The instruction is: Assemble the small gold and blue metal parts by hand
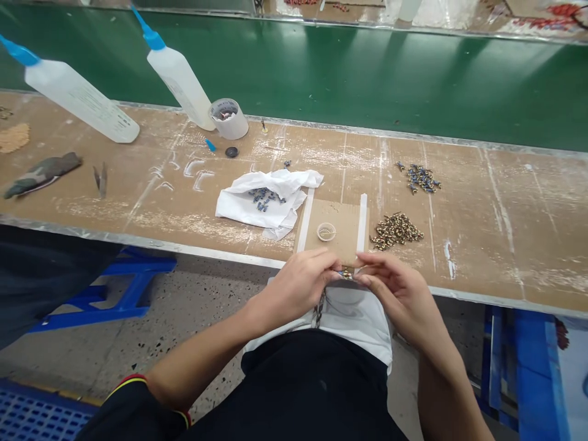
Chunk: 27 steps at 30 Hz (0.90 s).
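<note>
Both hands meet at the near edge of the worktop: the left hand and right hand each have fingers pinched shut on one small brass part, held between them just under the cardboard pad. Supplies sit within easy reach (a brass pile just right of the pad, blue pieces farther back, more on a white cloth). A small cup rests on the pad; two squeeze bottles bear no readable labels.

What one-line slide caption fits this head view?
Left hand and right hand pinch a small brass part at the workbench edge, near a brass parts pile.
</note>
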{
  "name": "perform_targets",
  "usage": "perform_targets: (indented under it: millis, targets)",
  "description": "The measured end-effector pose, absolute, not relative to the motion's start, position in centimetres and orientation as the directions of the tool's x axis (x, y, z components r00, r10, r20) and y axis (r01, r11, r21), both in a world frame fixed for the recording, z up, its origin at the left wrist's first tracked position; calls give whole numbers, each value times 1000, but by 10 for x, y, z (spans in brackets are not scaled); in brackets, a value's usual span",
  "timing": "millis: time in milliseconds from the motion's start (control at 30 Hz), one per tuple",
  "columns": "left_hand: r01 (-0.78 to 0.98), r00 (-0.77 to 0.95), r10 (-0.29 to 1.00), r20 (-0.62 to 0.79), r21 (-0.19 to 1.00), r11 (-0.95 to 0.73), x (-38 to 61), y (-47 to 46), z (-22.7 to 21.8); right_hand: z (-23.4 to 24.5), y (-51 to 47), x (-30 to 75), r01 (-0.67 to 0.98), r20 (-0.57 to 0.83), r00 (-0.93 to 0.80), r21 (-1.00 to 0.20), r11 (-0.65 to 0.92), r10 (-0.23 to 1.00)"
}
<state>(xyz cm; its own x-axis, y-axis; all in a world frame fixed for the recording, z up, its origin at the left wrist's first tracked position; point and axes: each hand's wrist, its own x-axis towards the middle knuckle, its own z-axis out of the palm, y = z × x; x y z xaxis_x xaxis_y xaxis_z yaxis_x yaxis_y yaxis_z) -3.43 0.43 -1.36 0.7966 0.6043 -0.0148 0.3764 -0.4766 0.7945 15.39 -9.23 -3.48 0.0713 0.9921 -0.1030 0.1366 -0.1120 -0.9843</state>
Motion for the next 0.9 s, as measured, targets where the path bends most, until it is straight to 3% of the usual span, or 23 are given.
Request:
perform_targets:
  millis: [200, 300, 367, 467, 600, 700, 900]
  targets:
    - [312, 868, 451, -208, 935, -168, -38, 7, -3, -18, -92, 156, 389, 178, -80, -900, 195, 981]
    - [285, 873, 403, -273, 958, 33, -37, 5, -2, -19, -94, 151, 403, 220, -20, -891, 209, 975]
    - [268, 865, 427, -265, 962, 54, -36, 3, -2, -23, -97, 149, 352, 200, 63, -921, 165, 978]
    - [253, 841, 517, -161, 961, -113, -32, -3, -5, -31, -100, 145, 181, 108, 179, -981, 75, 978]
    - [220, 804, 588, 90, 873, -435, -26, -8, -15, -37, -104, 141, -11, -22, 257, -1000, -20, 966]
    - [203, 807, 563, 180, 810, -550, -25, -9, -19, -36, -106, 140, -42, -64, 299, -998, -54, 952]
    - [159, 831, 499, 245, 755, -637, -24, -6, -16, -32, -109, 139, 0, 4, 277, -1000, 4, 961]
